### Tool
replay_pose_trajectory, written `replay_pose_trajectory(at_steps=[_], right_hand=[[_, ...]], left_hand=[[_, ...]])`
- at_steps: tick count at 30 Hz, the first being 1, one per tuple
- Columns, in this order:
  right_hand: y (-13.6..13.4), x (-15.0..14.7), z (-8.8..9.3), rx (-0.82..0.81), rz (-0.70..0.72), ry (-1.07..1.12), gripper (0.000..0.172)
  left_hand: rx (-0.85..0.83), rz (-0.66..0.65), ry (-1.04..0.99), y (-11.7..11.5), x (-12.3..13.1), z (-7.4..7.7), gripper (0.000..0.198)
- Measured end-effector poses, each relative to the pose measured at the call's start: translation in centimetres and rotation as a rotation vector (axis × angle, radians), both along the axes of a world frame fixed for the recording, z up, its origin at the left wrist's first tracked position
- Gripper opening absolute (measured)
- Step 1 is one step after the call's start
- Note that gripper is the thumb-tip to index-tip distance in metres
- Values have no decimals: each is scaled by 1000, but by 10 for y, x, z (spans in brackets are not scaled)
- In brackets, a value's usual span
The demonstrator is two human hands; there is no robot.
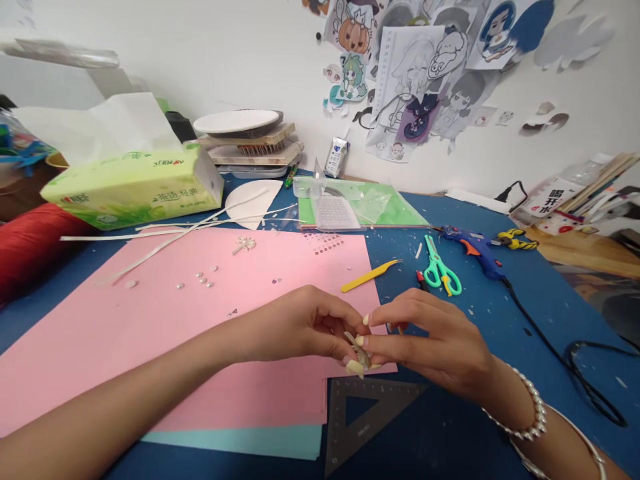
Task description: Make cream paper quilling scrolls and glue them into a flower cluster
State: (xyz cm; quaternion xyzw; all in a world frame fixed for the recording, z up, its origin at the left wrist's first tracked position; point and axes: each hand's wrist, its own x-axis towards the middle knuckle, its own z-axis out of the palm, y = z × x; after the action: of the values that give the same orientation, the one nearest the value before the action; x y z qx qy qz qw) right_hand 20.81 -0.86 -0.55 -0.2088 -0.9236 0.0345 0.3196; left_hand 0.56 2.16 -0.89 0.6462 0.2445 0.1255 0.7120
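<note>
Between both hands, over the right edge of the pink paper (280,393), is a small pale ornament (361,353) with a thin prong sticking up. Its exact kind is partly hidden by fingers. My left hand (300,323) pinches it between thumb and fingers. From the other side, my right hand (445,340) has its thumb and fingertips closed on the same piece. A similar pale, bow-like ornament (245,245) lies on the paper farther back. Several small pearl-like beads (203,281) are scattered to its left. Yellow tweezers (370,276) rest just beyond my hands.
Teal scissors (440,267), a blue glue gun (473,252) with its cord, and yellow-handled pliers (517,240) lie at right. A dark triangle ruler (343,433) sits in front. A tissue box (140,187), white strips (190,230) and a green folder (400,210) stand behind.
</note>
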Motion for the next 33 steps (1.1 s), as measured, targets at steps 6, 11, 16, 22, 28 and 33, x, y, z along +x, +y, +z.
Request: replay_pose_trajectory(at_steps=[6, 11, 16, 22, 28, 33], right_hand=[[1, -1, -1, 12, -2, 4, 12], [3, -1, -1, 15, -2, -4, 13], [2, -1, -2, 12, 4, -7, 13], [1, 0, -2, 28, -10, -14, 15], [2, 0, -1, 48, -22, -41, 16], [1, 1, -2, 34, -14, -39, 18]], left_hand=[[-35, -19, -10, 0, 1, 0, 15], [-67, -10, -24, -2, 0, 0, 14], [-93, 3, -24, -3, 1, 0, 14], [-109, 18, -28, -3, 1, 1, 14], [-143, 17, -23, -2, 2, 1, 15], [-175, 29, -37, -2, 1, -1, 16]])
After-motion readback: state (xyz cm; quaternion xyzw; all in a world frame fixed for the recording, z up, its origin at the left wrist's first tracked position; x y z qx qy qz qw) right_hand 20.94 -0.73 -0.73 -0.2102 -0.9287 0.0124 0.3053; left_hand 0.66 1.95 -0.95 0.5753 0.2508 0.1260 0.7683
